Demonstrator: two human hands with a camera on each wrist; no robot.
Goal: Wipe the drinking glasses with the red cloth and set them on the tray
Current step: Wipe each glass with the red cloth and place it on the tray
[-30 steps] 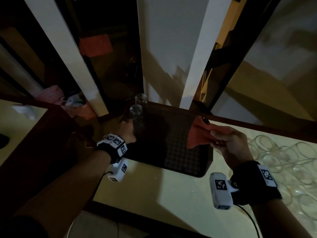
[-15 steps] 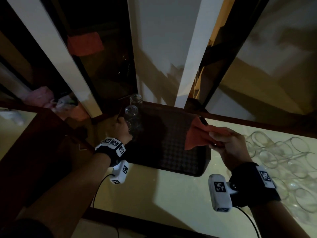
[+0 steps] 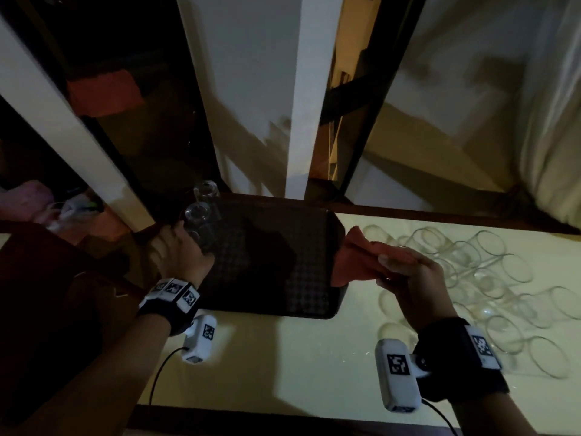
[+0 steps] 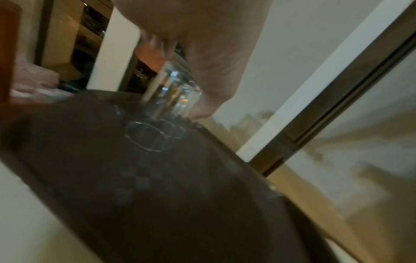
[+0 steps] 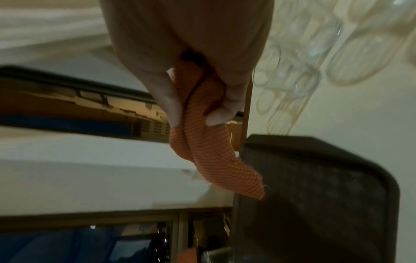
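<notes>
The right hand [image 3: 408,278], pinching the crumpled red cloth [image 3: 361,259], has shifted rightward off the dark rectangular tray [image 3: 283,297]; the unwiped clear drinking glasses [image 3: 490,278] lie just right of it, while the left hand [image 3: 179,250] grips an upright clear glass [image 3: 196,221] on the tray's far-left corner.

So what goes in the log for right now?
left hand: setting glass on tray | right hand: holding red cloth | unwiped glasses: waiting

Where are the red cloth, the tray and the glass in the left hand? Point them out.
red cloth [image 3: 358,262], head view, middle of the bunched fabric.
tray [image 3: 276,278], head view, bare patterned floor.
glass [image 3: 197,212], head view, open rim.
</notes>
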